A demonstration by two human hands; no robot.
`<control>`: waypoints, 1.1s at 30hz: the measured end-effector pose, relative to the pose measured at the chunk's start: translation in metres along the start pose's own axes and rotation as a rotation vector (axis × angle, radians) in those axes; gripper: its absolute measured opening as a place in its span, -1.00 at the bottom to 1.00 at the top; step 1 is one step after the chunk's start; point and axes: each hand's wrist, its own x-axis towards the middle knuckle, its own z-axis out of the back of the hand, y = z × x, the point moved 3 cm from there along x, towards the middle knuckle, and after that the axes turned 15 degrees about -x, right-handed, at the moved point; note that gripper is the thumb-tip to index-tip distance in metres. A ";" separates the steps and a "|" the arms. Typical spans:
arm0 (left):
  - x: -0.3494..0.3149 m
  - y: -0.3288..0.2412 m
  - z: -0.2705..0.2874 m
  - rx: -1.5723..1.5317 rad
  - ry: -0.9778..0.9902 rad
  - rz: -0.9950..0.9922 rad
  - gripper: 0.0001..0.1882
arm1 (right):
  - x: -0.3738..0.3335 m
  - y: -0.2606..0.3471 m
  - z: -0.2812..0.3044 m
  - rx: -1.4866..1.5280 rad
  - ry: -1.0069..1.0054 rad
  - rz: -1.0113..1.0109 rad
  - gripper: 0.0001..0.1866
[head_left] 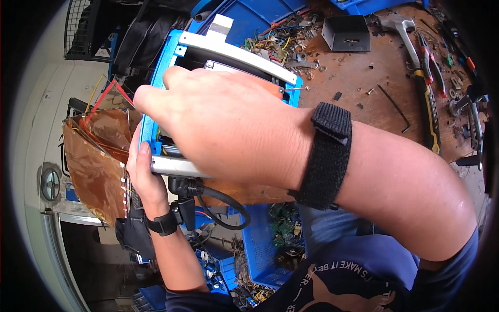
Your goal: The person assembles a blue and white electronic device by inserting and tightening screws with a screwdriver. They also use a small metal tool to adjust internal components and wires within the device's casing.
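Observation:
A boxy metal case (234, 54) with blue end plates and silver rails is tilted up at the table's near left edge. My left hand (147, 174) grips its lower left corner, thumb pressed on the blue end plate. Across the case's open face lies my right hand (223, 114), its fingers curled down by the left end plate. What those fingers hold, if anything, is hidden beneath the hand. Part of an orange-covered block shows inside the case. A black cable (228, 227) with an angled plug hangs just below the lower rail.
A hammer (423, 88), pliers (430, 60), a hex key (393, 107) and a black bracket (346, 34) lie on the wooden table (332, 117). Scrap parts pile up behind. Left stands a copper-coloured, film-wrapped pack (96, 171) with wires; below, a blue crate (257, 249) holds circuit boards.

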 end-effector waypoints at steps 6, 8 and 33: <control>0.005 0.005 0.007 -0.031 0.021 -0.009 -0.38 | -0.002 0.001 -0.002 -0.109 0.212 -0.042 -0.71; 0.006 0.009 0.009 -0.059 0.012 -0.004 -0.38 | -0.002 0.004 0.002 -0.030 0.073 0.030 -0.72; 0.005 0.005 0.007 -0.023 0.034 -0.001 -0.36 | -0.001 0.001 -0.001 -0.031 0.263 -0.097 -0.64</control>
